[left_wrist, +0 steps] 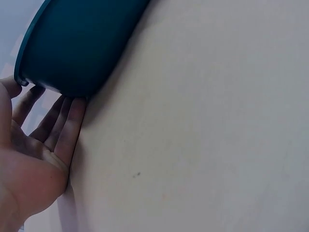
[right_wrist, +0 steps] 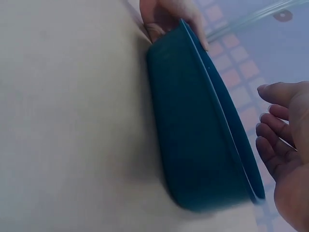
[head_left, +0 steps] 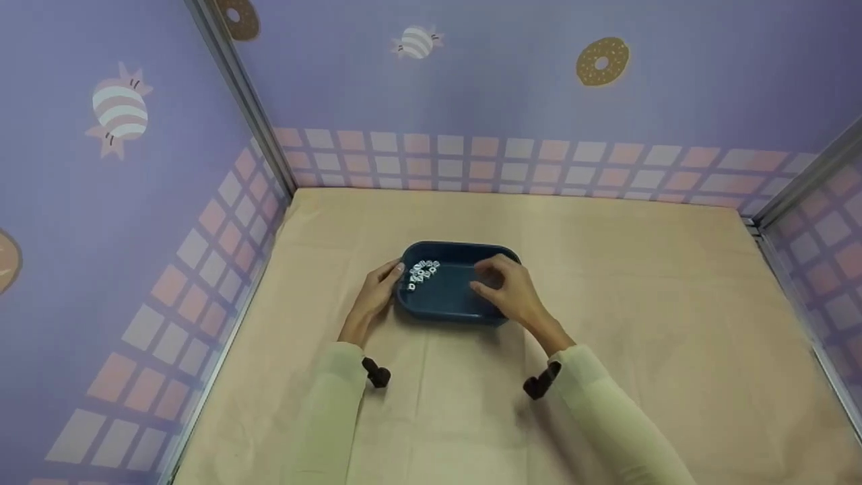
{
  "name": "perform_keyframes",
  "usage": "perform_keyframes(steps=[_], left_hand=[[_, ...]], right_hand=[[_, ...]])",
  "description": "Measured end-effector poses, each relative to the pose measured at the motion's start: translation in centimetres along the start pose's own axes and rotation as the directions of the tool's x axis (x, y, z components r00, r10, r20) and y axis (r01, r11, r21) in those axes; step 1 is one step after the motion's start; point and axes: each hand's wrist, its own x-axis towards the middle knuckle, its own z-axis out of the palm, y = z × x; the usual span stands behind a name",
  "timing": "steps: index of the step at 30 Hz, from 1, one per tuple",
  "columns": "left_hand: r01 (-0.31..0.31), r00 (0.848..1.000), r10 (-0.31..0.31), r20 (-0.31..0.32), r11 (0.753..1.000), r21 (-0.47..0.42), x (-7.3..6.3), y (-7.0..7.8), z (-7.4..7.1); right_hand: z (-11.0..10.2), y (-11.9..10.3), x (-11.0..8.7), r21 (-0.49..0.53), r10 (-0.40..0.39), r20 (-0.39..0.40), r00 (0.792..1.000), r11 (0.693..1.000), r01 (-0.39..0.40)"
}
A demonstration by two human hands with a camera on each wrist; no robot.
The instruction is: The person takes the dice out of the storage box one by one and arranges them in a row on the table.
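A dark blue rectangular tray (head_left: 450,296) with rounded corners stands on the cloth-covered table. Several small white beads with dark marks (head_left: 420,272) lie grouped at its left end. My left hand (head_left: 374,294) grips that end, thumb over the rim; in the left wrist view its fingers meet the outer wall low down. Over the tray's right half hovers my right hand (head_left: 512,286), thumb and fingers bent and apart. Nothing shows between them in the right wrist view, where the hand (right_wrist: 289,140) is beside the rim.
A beige cloth (head_left: 640,269) covers the table around the tray. Purple walls with candy and doughnut prints (head_left: 602,62) enclose the back and both sides. A dark wrist mount (head_left: 377,374) sticks out from each sleeve.
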Motion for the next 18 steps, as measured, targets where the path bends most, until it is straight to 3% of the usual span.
perform_keyframes(steps=[10, 18], left_hand=[[0.042, 0.999, -0.042, -0.009, 0.999, 0.006, 0.1, -0.1, 0.0], [0.070, 0.997, -0.070, -0.027, 0.998, 0.002, -0.1, 0.1, 0.1]], right_hand=[[4.3, 0.9, 4.1, -0.016, 0.091, 0.079, 0.993, 0.996, -0.090], [6.6, 2.1, 5.4, -0.071, 0.121, 0.127, 0.985, 0.991, -0.113]])
